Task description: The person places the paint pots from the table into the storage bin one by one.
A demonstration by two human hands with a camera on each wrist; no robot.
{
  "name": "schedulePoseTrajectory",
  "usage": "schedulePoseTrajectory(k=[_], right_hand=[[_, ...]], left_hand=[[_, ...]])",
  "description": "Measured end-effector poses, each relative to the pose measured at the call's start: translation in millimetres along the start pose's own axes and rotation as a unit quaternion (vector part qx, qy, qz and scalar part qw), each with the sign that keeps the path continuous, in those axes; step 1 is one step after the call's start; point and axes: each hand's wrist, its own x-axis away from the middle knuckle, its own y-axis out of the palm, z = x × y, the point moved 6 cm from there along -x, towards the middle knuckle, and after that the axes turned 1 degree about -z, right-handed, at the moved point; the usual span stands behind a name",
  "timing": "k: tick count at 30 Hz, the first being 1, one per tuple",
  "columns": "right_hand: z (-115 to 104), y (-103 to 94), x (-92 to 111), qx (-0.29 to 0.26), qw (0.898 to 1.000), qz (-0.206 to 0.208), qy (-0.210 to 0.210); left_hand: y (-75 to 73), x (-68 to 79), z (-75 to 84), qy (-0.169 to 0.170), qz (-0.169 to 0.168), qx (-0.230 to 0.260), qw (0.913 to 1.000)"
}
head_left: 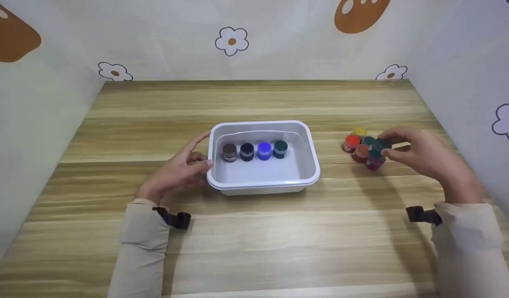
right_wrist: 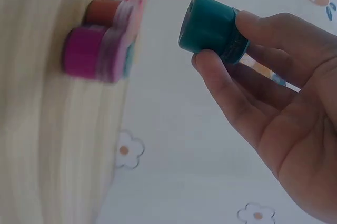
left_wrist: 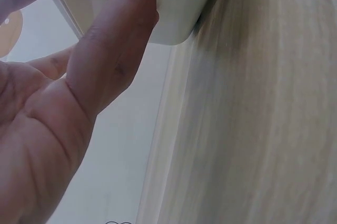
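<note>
A white plastic tub [head_left: 262,183] stands mid-table with a row of small paint jars inside: brown [head_left: 229,153], near-black [head_left: 247,152], blue [head_left: 264,151] and dark green [head_left: 280,150]. My left hand [head_left: 178,169] rests against the tub's left end, thumb at the rim; in the left wrist view a straight finger [left_wrist: 113,45] lies along its outer wall. Between thumb and fingers, my right hand [head_left: 424,153] pinches a teal-green paint jar [right_wrist: 210,27], raised above a cluster on the table. Magenta [right_wrist: 84,53] and rust-coloured [right_wrist: 102,13] jars show beside it in the right wrist view.
The cluster right of the tub also has a red-orange jar [head_left: 351,142], a yellow jar [head_left: 359,132] and another teal jar [head_left: 368,142], partly hidden. Flower-printed sheeting [head_left: 279,54] walls in the wood-grain table [head_left: 254,240] at the back and sides.
</note>
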Motion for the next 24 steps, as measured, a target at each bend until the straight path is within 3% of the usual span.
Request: schedulePoseTrajectory(k=[5,11,18,24], right_hand=[[-35,7.5,-17,-0.03,0.999,-0.014,-0.016],[-72,33.7,-39,-0.11,0.99,-0.087,0.005],[-124,73.1,-71,-0.065,0.99,-0.103,-0.077],[-163,110.4,-89,-0.043,0.984,-0.134,-0.11]], left_hand=[[-1.0,0.8,0.1,0.0,0.0,-0.003,1.0],[0.4,0.8,1.4,0.009,-0.002,0.003,1.0],[0.5,0.5,0.6,0.011,0.005,0.001,0.9999],[0.9,0.6,0.1,0.009,0.006,0.012,0.9999]])
